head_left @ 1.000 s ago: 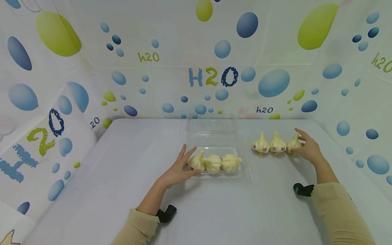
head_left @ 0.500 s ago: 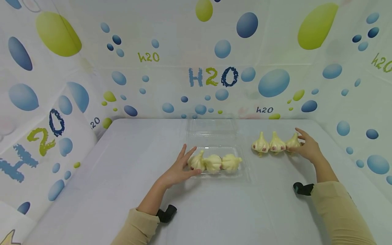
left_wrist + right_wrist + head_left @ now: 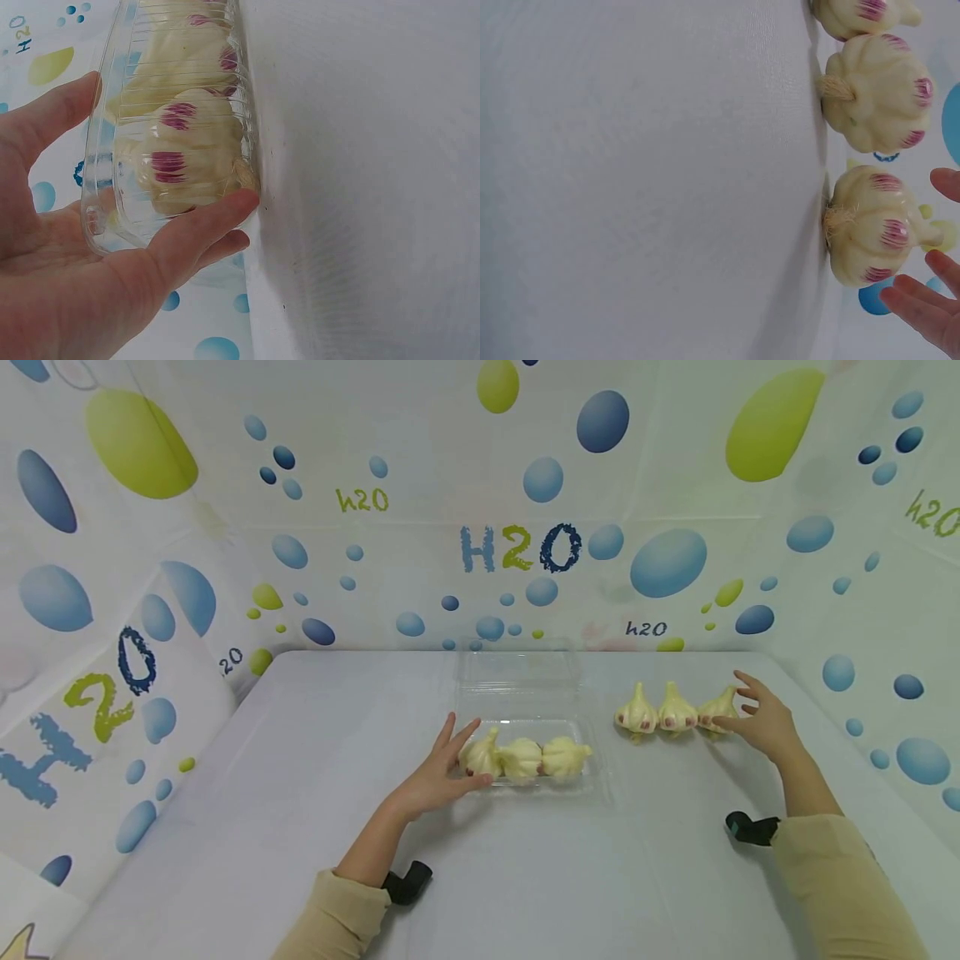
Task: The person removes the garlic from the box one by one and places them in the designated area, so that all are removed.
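Observation:
In the head view my left hand [image 3: 435,778] holds the left end of a clear plastic clamshell container [image 3: 583,783], thumb along its front and fingers spread at the end and rim. Three garlic bulbs [image 3: 566,757] lie in a row inside it. The left wrist view shows the thumb beside the lower corner of the container, close to a bulb [image 3: 187,142] behind the ribbed wall. To the right, three more bulbs stand in a row on the table. My right hand [image 3: 768,724] is spread beside the rightmost bulb [image 3: 874,229], fingertips a little apart from it.
The container's lid [image 3: 517,670] lies open towards the back. Two bulbs, the left one [image 3: 637,714] and the middle one [image 3: 678,712], stand near the rightmost. A patterned cloth [image 3: 420,460] hangs behind the white table [image 3: 337,718].
My right hand has opened and drawn slightly right, away from the rightmost bulb. That row of bulbs has shifted slightly left. The left hand and container have stayed put.

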The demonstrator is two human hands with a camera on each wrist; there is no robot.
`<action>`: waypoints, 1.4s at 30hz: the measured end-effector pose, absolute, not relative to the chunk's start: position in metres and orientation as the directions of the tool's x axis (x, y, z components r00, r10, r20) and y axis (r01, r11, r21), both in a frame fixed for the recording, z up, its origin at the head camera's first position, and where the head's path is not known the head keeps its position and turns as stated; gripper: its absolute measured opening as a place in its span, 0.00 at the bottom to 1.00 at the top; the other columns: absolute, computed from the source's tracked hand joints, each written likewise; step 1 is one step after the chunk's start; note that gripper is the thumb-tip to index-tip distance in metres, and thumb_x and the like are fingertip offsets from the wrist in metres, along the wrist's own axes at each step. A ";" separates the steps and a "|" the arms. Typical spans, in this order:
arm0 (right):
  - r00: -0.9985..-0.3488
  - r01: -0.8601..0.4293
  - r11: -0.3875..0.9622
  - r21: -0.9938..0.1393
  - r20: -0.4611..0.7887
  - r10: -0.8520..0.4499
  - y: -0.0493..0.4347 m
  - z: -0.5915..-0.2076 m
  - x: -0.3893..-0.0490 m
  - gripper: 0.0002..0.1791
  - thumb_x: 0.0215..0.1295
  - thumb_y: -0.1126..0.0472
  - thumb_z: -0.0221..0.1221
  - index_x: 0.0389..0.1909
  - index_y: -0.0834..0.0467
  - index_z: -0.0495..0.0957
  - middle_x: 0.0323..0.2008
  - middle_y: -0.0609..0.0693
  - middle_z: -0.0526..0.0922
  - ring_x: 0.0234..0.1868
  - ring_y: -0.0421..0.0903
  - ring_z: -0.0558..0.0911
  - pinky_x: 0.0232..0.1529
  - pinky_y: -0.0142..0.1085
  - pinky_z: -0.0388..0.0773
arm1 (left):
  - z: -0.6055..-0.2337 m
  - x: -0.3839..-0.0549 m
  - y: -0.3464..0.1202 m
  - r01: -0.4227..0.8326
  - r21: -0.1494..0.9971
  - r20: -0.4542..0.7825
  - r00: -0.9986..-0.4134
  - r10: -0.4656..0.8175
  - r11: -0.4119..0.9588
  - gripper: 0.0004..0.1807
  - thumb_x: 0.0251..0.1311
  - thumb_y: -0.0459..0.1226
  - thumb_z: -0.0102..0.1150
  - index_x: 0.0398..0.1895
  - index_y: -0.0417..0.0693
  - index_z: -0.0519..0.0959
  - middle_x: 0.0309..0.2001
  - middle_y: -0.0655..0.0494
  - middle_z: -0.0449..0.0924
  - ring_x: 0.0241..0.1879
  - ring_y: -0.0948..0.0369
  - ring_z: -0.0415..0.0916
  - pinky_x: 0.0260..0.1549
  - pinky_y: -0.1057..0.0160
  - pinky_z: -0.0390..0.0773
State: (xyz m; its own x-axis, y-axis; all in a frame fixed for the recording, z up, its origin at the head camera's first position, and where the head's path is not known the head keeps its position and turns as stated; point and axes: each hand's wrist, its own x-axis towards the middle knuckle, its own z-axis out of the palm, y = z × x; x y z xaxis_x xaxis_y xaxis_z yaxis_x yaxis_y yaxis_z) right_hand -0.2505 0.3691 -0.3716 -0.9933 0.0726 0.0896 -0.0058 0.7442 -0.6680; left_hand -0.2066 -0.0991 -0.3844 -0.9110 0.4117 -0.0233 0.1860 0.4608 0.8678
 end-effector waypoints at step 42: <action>-0.958 -0.187 0.669 -0.719 0.285 0.038 0.300 -0.336 -0.219 0.45 0.57 0.52 0.63 0.71 0.53 0.49 0.63 0.66 0.60 0.58 0.65 0.66 0.49 0.51 0.68 | -0.382 -0.207 -0.098 0.166 0.871 -0.046 -0.910 0.413 0.463 0.46 0.55 0.43 0.62 0.72 0.59 0.46 0.71 0.50 0.21 0.67 0.43 0.43 0.58 0.38 0.51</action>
State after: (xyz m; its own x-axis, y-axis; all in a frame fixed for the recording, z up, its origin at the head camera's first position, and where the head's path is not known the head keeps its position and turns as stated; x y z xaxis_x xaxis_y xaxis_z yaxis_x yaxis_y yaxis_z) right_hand -0.2188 0.3002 -0.3359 -0.9576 0.0385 0.2854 -0.1875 0.6691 -0.7192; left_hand -0.2066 -0.0978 -0.3817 -0.9097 0.4128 -0.0457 0.1664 0.4631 0.8706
